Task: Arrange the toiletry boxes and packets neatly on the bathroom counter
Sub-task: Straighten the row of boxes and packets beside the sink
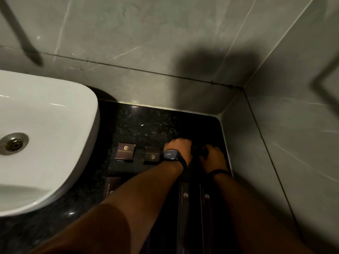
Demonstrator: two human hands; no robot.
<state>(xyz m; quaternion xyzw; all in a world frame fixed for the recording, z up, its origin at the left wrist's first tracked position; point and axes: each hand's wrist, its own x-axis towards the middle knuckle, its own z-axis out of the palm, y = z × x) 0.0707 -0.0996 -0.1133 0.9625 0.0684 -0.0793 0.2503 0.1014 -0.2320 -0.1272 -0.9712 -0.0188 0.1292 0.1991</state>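
Left hand: my left hand (180, 149), the one with the dark square-faced wristwatch (170, 154), is down on the black granite counter (146, 125) with its fingers curled under; I cannot tell what they pinch, if anything, as the spot beneath is in shadow.
Right hand: my right hand (213, 158), with a thin dark band at the wrist, sits just right of the left, knuckles up, fingers bent down; whether they close on a packet is hidden.
Why together: both hands meet at the far end of two long dark packets (196, 208), so I judge I am squaring that end or tucking something small in line with them.
Long packets: they lie side by side, running near to far, close to the right wall, each with a small gold logo.
Small boxes: two dark boxes with gold logos stand in a row left of my left hand, the left box (125, 152) and the right box (152, 155), slightly apart, the right one just beside my watch.
Another box: a dark flat box (111, 187) lies nearer, partly under my left forearm.
Basin: the white basin (55, 134) fills the left, so the items crowd into the right strip of counter.
Progress: row partly formed; spacing not yet even.
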